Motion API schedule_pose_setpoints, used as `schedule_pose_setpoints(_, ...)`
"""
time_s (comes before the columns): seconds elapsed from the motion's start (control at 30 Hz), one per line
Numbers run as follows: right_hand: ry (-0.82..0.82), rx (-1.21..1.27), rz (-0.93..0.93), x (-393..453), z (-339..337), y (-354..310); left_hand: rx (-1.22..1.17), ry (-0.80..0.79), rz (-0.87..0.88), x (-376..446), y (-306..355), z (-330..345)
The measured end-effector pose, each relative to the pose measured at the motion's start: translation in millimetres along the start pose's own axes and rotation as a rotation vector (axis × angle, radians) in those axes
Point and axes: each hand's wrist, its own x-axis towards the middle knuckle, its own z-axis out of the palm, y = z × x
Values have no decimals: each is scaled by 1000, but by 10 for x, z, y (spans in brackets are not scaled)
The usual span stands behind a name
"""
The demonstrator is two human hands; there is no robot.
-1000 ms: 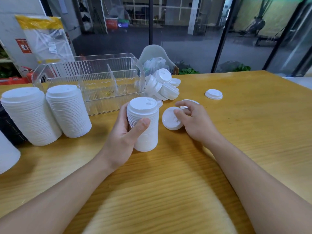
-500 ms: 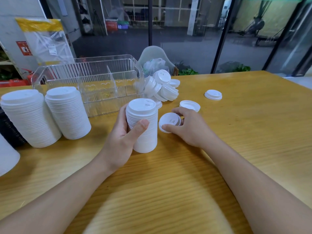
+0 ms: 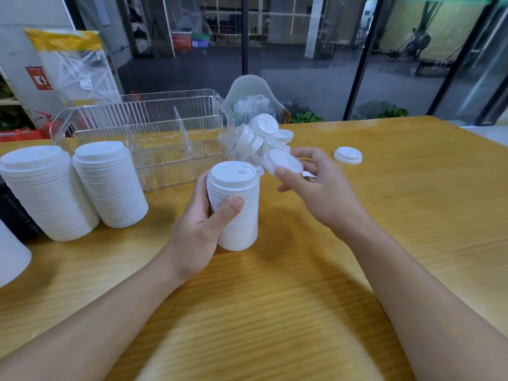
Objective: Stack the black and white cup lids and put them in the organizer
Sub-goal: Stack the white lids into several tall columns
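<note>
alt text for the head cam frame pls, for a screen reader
A person's left hand grips a tall stack of white lids on a wooden table, while the right hand holds one lid beside the stack's top. A clear organizer stands behind, two more lid stacks to the left.

White stack (image 3: 11, 257) cut off at left edge

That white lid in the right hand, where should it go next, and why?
Probably onto the lid stack that the left hand grips upright on the table. The right hand pinches the single white lid just beside the stack's top, tilted toward it.
</note>
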Motion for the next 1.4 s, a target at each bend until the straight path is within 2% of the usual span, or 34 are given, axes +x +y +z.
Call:
schedule_pose_setpoints(0.13,-70,182,-125,-140,126,-207,-6,-59,-11,-15,9,45)
schedule_pose_setpoints(0.37,-143,57,-272,-283,277,-328,-21,-118,-14,-15,11,66)
schedule_pose_setpoints(0.53,-113,-33,-282,-299,312,-331,-12,-123,-12,-16,3,65)
schedule_pose_setpoints(0.8,-81,-21,-253,-327,357,-312,-27,-117,-12,-25,30,75)
schedule_pose_setpoints(0.93,-105,-14,-213,-323,359,-311,-24,-109,-17,-30,40,76)
schedule_pose_setpoints(1.3,-175,-7,-248,-204,192,-233,-2,-84,6,-42,37,65)
schedule_pose_setpoints(1.33,-145,-39,-235,-141,108,-166,2,-75,12,-36,34,59)
schedule_pose_setpoints(1.4,-24,-259,-199,11,-61,32,-1,-55,17,-33,32,35)
